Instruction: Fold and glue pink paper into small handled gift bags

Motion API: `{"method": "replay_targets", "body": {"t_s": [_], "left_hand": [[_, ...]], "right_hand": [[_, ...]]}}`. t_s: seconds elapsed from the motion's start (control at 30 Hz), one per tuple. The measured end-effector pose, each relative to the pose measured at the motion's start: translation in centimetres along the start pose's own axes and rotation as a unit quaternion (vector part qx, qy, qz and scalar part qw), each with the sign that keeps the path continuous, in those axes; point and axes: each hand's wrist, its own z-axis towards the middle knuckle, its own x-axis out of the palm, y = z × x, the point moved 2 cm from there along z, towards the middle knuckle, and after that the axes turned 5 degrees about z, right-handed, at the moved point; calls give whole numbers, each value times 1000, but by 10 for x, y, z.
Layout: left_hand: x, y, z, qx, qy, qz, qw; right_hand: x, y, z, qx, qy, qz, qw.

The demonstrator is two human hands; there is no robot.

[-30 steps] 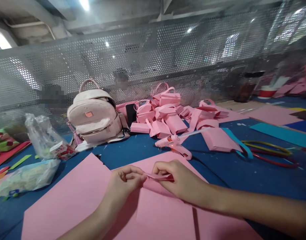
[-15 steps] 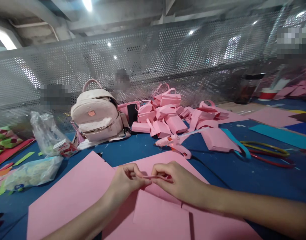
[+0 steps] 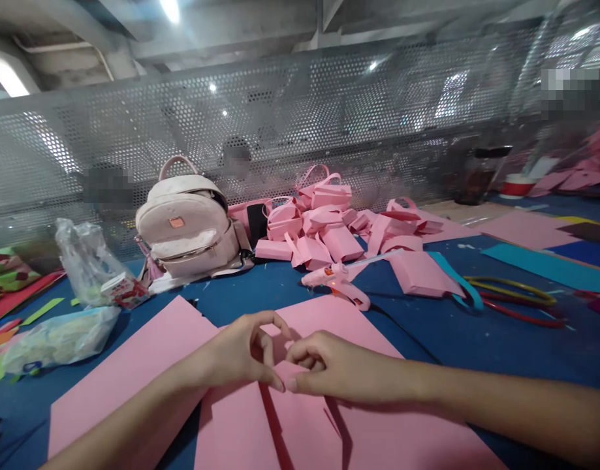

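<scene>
Blue-topped table (image 3: 466, 333). Strewn with pink paper sheets (image 3: 133, 378) up front, pink glue gun (image 3: 336, 282) mid-table, heap of folded pink paper boxes (image 3: 329, 228) behind it, pale pink backpack (image 3: 187, 225) at back left, clear plastic bags (image 3: 79, 261) far left, coloured hoops (image 3: 520, 297) at right.

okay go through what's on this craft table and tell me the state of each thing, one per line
Left hand: fingers pinched, pressing on the pink paper.
Right hand: fingers curled, fingertips pressing the paper beside the left hand.
Pink paper sheet: lying flat, creased under the fingers.
Glue gun: lying on its side, untouched.
Backpack: upright, apparently closed.
Pink paper bags: folded up, piled.
Plastic bag: crumpled, standing.
</scene>
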Motion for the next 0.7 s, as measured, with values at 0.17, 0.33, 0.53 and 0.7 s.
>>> {"method": "replay_targets", "body": {"t_s": [0.17,0.33,0.53,0.7], "left_hand": [[-23,-18,3,34,-13,25,999],[-30,-18,11,1,71,114,991],[-13,-15,30,20,149,128,980],[-10,-16,44,37,150,136,979]], "right_hand": [[0,2,-3,12,-32,14,999],[2,-2,-6,26,-2,-30,999],[-4,3,1,-19,-81,-116,990],[-10,-4,3,-39,-125,-284,950]]}}
